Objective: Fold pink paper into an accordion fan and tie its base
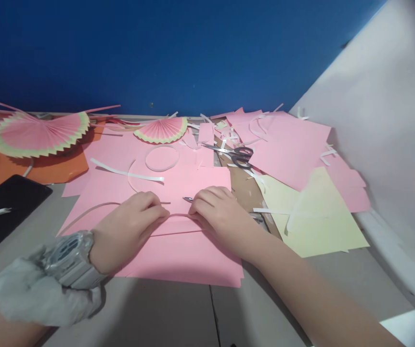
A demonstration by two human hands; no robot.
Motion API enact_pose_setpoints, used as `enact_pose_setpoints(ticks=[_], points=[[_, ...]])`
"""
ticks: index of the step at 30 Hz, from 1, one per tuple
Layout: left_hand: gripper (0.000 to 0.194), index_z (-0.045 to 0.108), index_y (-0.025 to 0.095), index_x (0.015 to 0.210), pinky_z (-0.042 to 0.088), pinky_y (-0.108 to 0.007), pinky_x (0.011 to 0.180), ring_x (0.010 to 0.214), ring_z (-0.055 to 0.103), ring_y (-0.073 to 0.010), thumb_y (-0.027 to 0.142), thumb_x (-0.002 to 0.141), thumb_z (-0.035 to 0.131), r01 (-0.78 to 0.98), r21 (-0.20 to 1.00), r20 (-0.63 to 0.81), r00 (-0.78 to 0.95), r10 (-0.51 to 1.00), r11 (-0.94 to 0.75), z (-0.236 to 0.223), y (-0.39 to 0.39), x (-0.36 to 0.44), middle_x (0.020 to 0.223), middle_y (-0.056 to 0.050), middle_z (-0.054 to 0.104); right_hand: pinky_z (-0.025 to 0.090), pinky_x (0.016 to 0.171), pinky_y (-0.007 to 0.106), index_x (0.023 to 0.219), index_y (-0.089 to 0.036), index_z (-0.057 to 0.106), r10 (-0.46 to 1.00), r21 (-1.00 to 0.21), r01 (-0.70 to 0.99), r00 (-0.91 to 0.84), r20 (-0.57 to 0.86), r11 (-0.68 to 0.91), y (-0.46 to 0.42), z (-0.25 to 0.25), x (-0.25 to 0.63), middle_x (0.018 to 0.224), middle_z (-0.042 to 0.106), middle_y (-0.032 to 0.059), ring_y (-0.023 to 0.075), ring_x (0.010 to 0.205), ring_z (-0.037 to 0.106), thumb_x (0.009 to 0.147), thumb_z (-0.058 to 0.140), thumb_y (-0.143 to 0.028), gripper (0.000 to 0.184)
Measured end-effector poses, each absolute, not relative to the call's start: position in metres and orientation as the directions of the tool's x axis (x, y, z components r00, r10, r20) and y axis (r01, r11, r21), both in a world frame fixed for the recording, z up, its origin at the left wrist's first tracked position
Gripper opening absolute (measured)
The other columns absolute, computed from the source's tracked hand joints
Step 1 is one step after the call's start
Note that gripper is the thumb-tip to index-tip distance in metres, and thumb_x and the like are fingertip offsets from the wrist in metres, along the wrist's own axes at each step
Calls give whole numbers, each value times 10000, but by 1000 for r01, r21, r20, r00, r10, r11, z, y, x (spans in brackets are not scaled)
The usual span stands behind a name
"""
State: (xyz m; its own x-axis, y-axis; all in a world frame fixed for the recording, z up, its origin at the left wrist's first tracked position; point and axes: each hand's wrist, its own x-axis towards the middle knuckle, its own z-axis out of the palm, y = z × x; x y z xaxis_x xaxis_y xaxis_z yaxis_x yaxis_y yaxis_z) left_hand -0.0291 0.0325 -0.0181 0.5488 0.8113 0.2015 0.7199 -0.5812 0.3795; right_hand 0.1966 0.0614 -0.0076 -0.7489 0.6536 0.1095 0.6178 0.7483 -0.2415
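Observation:
A strip of pink paper [180,224], folded along its far edge, lies over larger pink sheets [189,262]. My left hand [130,226] pinches the left end of that fold, fingers closed. At the right end, my right hand [225,219] is closed on the same fold. A silver pen tip [188,199] pokes out beside my right fingers; the rest of the pen is hidden by the hand. Just beyond my hands are a white paper strip [128,173] and a curled pale strip [162,158]. My left wrist wears a grey watch [71,258].
Black-handled scissors [241,155] rest among paper scraps. Pleated pink fans with yellow-green rims, a large one [43,132] and a small one [162,130], stand at the back. Pale yellow sheets [316,226] lie right, a black tablet-like object [10,212] left. A blue wall [178,53] rises behind.

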Motion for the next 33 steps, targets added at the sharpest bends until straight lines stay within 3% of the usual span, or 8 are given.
enact_pose_setpoints(ticks=[8,18,27,33], points=[[218,647,146,872,408,-271,582,686,505,-159,126,891,431,706,172,195,660,726,-687,-6,36,-37,808,-58,550,348,813,340,879,-159,559,666,-135,655,-743,62,743,59,0,200,929,579,70,202,891,484,883,469,-77,121],[227,609,235,1013,436,-285,764,892,533,-160,191,929,403,689,392,54,645,763,-610,-7,40,-56,998,-41,555,363,758,320,838,-171,528,678,-161,674,-734,-32,721,59,11,208,971,564,77,201,893,472,868,459,-36,154],[191,595,213,912,409,-311,790,929,495,-185,206,926,405,737,313,31,623,782,-599,2,40,-60,960,-31,563,387,726,318,845,-165,537,694,-117,695,-718,-53,710,56,14,210,987,545,98,222,901,464,864,470,-50,134],[228,526,193,1057,388,-365,866,1000,500,-225,345,901,461,771,379,-23,561,828,-512,1,44,-61,1058,-63,561,382,747,329,876,-173,561,711,-126,709,-702,-36,694,59,14,215,997,541,88,225,914,463,854,485,-40,154]])
